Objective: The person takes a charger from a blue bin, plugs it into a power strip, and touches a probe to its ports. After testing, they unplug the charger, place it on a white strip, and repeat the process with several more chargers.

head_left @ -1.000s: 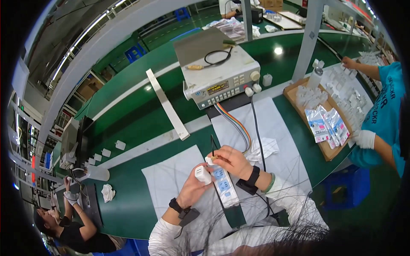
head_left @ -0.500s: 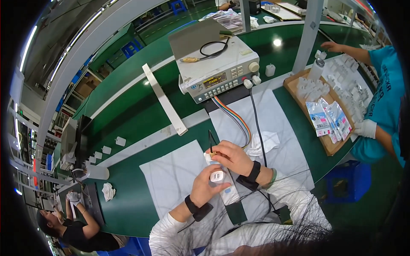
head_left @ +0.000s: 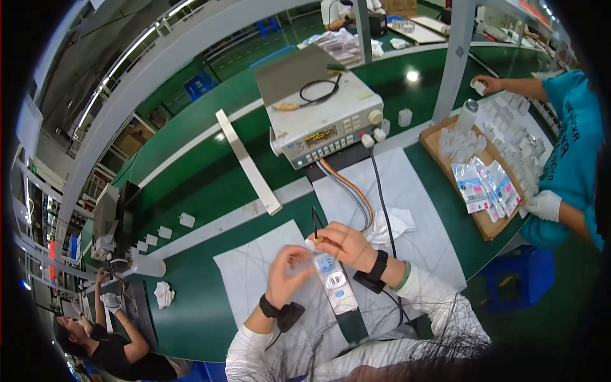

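A white power strip (head_left: 344, 302) with blue sockets lies on the white cloth in front of me. A small white charger (head_left: 335, 280), with two slots in its face, sits in the strip's middle. My right hand (head_left: 349, 247) is closed at the strip's far end, its fingers pinching a brass-coloured plug (head_left: 316, 241) on a black cable. To the left of the strip, my left hand (head_left: 286, 275) is apart from the charger, thumb and fingers spread and slightly blurred, with nothing seen in them.
A bench test instrument (head_left: 324, 121) with a lit screen stands beyond the cloth, a rainbow ribbon cable (head_left: 350, 191) running from it. A crumpled white cloth (head_left: 391, 226) lies to the right. Farther right, a cardboard tray (head_left: 490, 228) holds packets and clear parts beside a co-worker's gloved hand (head_left: 544, 205).
My left hand has let go of the charger and moved left and up, away from the strip. My right hand keeps its pinch on the plug.
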Demonstrator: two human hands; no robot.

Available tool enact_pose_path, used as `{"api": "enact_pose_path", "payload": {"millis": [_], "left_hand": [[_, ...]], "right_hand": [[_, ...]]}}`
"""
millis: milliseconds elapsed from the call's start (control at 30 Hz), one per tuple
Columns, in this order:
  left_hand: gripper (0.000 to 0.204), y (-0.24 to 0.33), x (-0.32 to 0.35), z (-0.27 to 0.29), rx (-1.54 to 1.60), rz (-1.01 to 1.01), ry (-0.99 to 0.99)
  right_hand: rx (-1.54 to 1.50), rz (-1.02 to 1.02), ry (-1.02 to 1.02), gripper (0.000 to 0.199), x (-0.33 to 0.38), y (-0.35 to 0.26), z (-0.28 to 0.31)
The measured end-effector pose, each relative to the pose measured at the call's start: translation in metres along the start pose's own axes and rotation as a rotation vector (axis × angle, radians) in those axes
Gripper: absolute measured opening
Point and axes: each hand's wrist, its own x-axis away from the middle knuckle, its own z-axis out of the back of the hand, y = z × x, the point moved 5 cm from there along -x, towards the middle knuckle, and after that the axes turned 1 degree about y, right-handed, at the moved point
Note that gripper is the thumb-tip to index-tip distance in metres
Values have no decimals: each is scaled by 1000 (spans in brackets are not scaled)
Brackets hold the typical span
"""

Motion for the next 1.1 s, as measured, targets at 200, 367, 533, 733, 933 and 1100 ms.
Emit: {"api": "enact_pose_path", "payload": {"millis": [200, 367, 533, 733, 933, 1100], "left_hand": [[50, -23, -27, -16, -64, -122, 57], [41, -41, -25, -29, 21, -74, 21], [38, -41, -30, -24, -1, -99, 17], [38, -31, -37, -25, -42, -143, -2], [42, -23, -32, -20, -82, -196, -8], [41, -11, -28, 13, 545, -69, 290]], "right_hand": [[68, 97, 40, 17, 0, -15, 2], [-30, 127, 150, 9, 0, -56, 32], [-14, -44, -2, 15, 18, -60, 34], [21, -133, -147, 13, 58, -55, 23], [201, -29, -155, 15, 55, -61, 11], [136, -54, -172, 21, 59, -53, 6]]}}
